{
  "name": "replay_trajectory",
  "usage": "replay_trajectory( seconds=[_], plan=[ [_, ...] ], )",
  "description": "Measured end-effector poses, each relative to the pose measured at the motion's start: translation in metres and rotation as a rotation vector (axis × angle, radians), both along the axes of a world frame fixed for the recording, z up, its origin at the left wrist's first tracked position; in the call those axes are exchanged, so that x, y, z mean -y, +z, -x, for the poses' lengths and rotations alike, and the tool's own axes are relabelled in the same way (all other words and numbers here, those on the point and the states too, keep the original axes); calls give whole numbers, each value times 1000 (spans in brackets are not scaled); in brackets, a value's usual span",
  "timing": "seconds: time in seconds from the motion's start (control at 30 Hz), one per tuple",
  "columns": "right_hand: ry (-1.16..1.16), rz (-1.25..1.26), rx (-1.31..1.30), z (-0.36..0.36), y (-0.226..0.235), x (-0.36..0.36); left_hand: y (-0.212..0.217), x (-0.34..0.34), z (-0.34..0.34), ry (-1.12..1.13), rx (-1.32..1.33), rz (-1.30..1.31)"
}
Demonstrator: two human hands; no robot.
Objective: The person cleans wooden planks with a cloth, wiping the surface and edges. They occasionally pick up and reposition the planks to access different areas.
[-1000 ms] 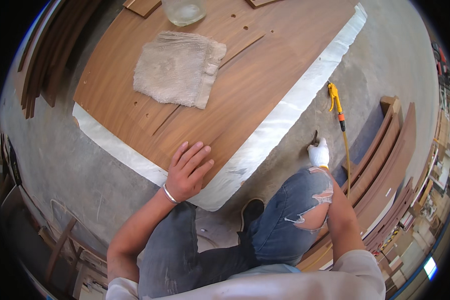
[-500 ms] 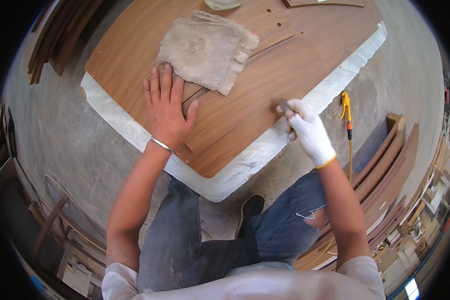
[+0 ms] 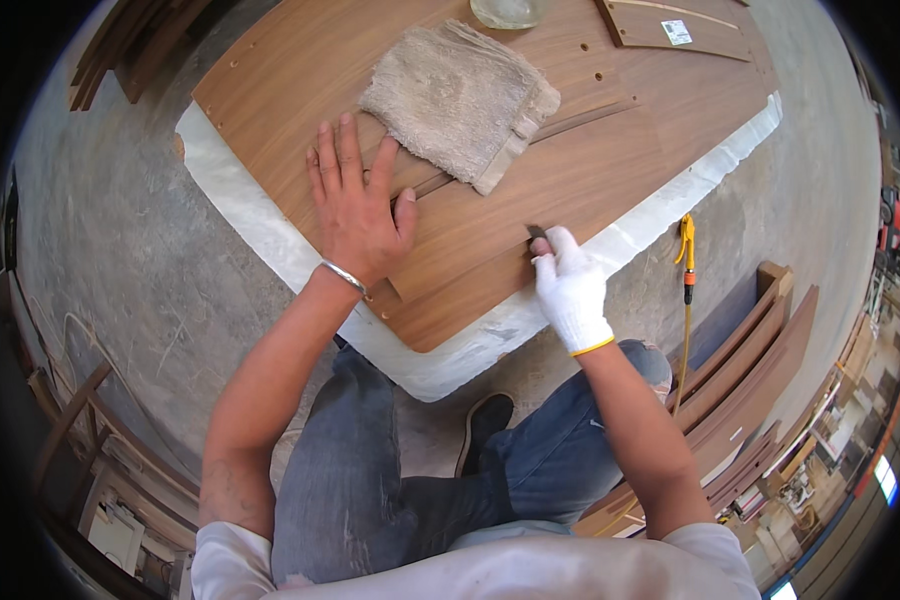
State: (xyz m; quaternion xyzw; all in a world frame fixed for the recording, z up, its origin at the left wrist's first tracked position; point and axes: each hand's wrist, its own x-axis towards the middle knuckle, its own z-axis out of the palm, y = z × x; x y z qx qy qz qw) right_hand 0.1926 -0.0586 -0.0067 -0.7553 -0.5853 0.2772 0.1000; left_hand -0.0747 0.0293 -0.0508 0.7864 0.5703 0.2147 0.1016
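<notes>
A brown wooden panel (image 3: 480, 265) lies in front of me over a white covering (image 3: 232, 215) that shows along its edges. My left hand (image 3: 358, 220), bare and with fingers spread, rests flat on the panel. Just beyond its fingertips lies a folded beige towel (image 3: 455, 95). A white glove covers my right hand (image 3: 572, 285), though the thumb tip looks bare. Its fingers are closed on a small dark flat piece (image 3: 536, 232) held at the panel's surface near the right edge. What kind of piece it is cannot be made out.
A glass bowl (image 3: 508, 12) and a narrow wooden board (image 3: 675, 30) with a white label sit on the panel's far part. To the right are a yellow air blow gun (image 3: 686, 245) with its hose and stacked curved wooden parts (image 3: 740, 350). More boards (image 3: 160, 45) lie at the far left.
My right hand has moved left and a little nearer with the dark piece, along the panel. The view has shifted slightly; my left hand stays flat near the towel.
</notes>
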Motion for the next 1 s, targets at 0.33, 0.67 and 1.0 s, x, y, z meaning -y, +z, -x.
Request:
replay_trajectory(
  seconds=[0.33, 0.67, 1.0],
  plan=[
    [83, -40, -26, 17, 2, 9, 16, -1, -2, -47, -137, 68],
    [130, -129, 210, 44, 0, 10, 50, -25, -9, -71, -344, 305],
    [-15, -54, 232, 22, -3, 3, 41, -22, -11, -64, -251, 252]
  ],
)
